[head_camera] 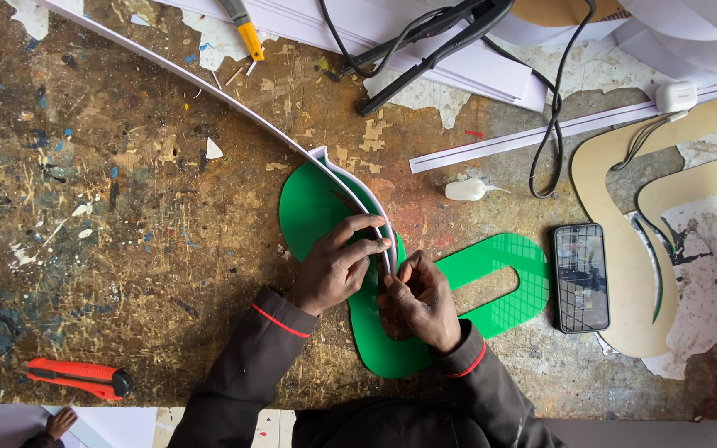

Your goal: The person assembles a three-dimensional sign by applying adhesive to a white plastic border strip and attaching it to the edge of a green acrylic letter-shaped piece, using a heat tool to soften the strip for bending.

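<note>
Hands on thin white strip

Both hands pinch a white strip standing on edge along the rim of a green curved shape. The left hand presses from outside, the right hand just beside it, fingertips seemingly touching the strip. A phone lies right of the grip; a red cutter lies well off to the left.
</note>
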